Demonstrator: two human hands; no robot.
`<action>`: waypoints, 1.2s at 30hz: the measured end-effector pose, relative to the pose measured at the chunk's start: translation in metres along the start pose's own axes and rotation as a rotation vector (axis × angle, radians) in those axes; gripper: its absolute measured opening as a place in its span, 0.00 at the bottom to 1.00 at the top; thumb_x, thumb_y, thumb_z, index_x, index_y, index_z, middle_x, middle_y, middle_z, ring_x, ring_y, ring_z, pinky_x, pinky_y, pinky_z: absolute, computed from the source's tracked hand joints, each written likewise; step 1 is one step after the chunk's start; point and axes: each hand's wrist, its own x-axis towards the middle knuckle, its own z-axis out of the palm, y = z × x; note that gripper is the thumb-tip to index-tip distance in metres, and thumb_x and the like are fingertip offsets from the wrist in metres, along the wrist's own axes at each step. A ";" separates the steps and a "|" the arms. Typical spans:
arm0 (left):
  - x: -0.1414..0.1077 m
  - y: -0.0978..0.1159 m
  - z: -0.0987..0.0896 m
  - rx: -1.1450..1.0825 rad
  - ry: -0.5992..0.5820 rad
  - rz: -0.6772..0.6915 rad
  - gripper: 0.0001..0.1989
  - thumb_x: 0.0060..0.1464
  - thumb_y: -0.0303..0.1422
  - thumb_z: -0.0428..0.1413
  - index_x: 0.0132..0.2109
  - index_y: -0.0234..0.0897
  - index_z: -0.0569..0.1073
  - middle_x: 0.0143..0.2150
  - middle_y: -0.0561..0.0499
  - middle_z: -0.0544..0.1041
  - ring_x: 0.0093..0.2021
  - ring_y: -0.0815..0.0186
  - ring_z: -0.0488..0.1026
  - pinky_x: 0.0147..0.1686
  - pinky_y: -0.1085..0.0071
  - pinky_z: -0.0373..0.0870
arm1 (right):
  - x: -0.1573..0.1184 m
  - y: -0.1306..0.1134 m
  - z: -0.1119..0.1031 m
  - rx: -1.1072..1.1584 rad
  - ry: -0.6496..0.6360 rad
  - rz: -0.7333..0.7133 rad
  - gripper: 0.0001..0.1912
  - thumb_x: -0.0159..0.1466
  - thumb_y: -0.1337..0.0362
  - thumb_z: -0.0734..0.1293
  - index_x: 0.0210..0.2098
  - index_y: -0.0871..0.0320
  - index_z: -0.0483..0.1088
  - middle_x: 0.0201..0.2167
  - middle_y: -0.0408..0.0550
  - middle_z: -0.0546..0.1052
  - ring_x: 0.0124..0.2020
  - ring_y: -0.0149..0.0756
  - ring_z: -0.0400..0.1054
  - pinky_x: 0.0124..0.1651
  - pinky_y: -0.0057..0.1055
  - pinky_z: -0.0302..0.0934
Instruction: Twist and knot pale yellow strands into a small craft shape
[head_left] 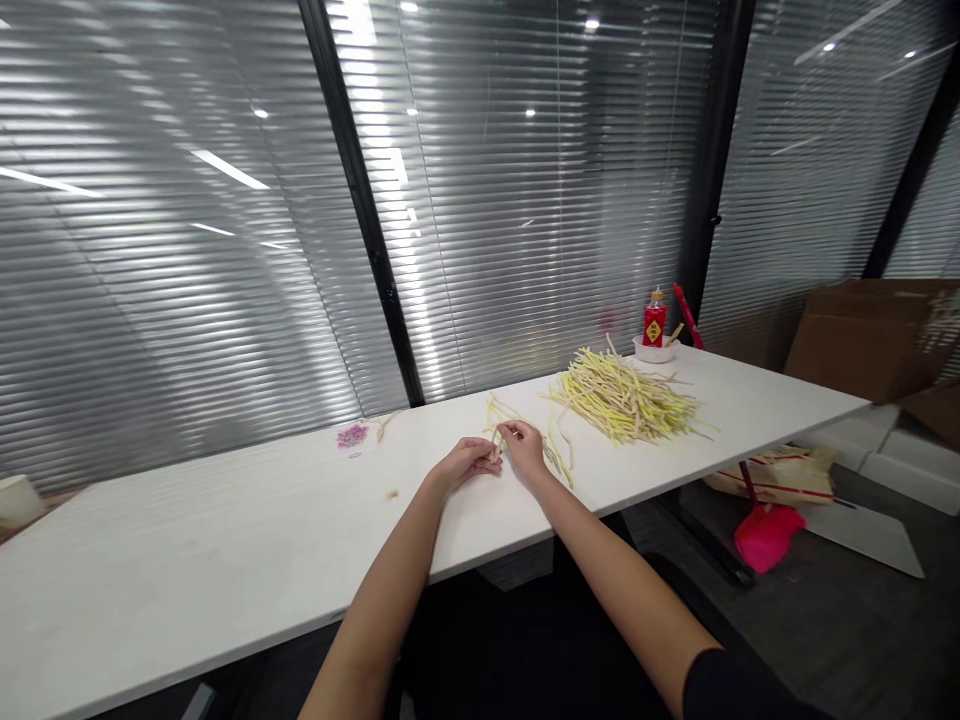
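Observation:
My left hand [466, 461] and my right hand [526, 448] meet just above the white table [247, 535]. Pinched between the fingers of both is a small bunch of thin, pale stalks [496, 443]; their exact kind is unclear. Loose yellowish stalks [559, 455] lie on the table beside and behind my right hand. Farther right rests a big heap of long yellow-and-beige stalks [626, 398]. To the left of my hands is a small cluster of pink-purple bands [352, 436], too small to make out well.
A red bottle [655, 322] stands in a white bowl [651, 352] near the far right corner, with a red stick-like object [688, 316] behind. Window blinds [517, 220] line the table's back edge. Cardboard boxes [862, 335] and a pink item [768, 537] are off to the right.

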 end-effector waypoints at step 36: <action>-0.001 -0.004 0.007 -0.293 -0.108 -0.153 0.08 0.50 0.30 0.58 0.34 0.29 0.69 0.29 0.49 0.72 0.29 0.64 0.75 0.44 0.57 0.70 | -0.007 -0.010 0.000 -0.009 -0.001 -0.076 0.11 0.57 0.55 0.63 0.30 0.57 0.68 0.28 0.45 0.71 0.27 0.32 0.62 0.31 0.29 0.56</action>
